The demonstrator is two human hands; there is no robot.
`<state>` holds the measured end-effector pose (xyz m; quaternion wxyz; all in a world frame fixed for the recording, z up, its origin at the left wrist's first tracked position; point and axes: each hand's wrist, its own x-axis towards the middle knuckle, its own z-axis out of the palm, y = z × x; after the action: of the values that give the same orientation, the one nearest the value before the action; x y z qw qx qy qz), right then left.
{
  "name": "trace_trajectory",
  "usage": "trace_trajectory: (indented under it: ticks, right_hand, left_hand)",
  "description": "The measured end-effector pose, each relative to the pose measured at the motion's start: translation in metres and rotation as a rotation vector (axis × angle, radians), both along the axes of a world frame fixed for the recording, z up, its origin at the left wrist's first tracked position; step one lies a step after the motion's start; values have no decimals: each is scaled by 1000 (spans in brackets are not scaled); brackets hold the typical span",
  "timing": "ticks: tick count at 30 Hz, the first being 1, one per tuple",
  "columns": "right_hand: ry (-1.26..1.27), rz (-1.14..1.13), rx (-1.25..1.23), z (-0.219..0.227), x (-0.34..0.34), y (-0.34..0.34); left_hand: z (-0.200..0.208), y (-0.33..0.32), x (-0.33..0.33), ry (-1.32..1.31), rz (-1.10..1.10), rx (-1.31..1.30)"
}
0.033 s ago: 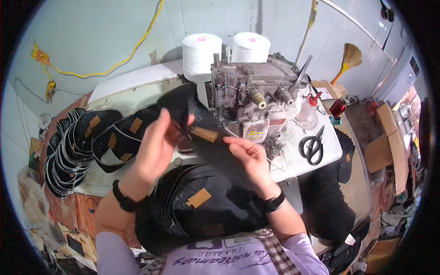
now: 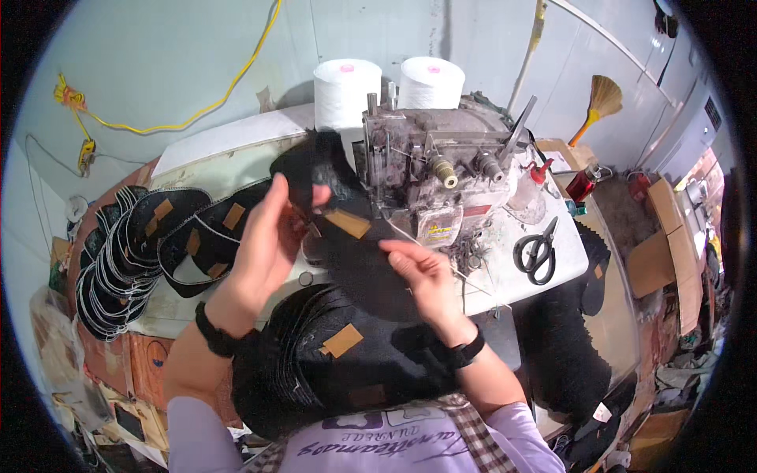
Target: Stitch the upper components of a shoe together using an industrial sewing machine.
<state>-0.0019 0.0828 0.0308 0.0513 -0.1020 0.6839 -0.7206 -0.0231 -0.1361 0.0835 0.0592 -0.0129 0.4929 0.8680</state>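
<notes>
A curved black fabric piece [image 2: 355, 272] with a tan label is held up in front of the sewing machine [image 2: 441, 158]. On its left side, my left hand [image 2: 266, 252] grips its edge, fingers partly hidden behind it. The right edge is pinched between the thumb and fingers of my right hand [image 2: 426, 280]. Below both hands lies a thick stack of similar black pieces [image 2: 300, 355], the top one bearing a tan label. White-edged black pieces [image 2: 118, 276] fan out in an overlapping row at the left of the table.
Two white thread cones [image 2: 432, 83] stand behind the machine. Black-handled scissors [image 2: 536, 252] lie on the white tabletop [image 2: 572, 268] at the right. Beyond them are a dark pile of black pieces [image 2: 564, 347], a red can [image 2: 583, 183] and an open cardboard box [image 2: 670, 260].
The held piece has turned and spread to face me more fully, its label shifting slightly left and up. Both hands stay at its edges; my right hand is slightly lower.
</notes>
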Motion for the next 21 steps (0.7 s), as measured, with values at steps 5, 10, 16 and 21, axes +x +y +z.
trace_trajectory:
  ticks: [5, 10, 16, 21]
  right_hand:
    - [-97, 136, -129, -22, 6, -14]
    - [-189, 299, -381, -20, 0, -21]
    - [-100, 379, -256, -17, 5, -7]
    - [82, 155, -143, -13, 15, 6]
  left_hand:
    - [-11, -40, -45, -79, 206, 265]
    - [-11, -79, -13, -98, 365, 245]
    - [-9, -32, 99, -395, 110, -96]
    - [1, -3, 106, 160, -213, -729]
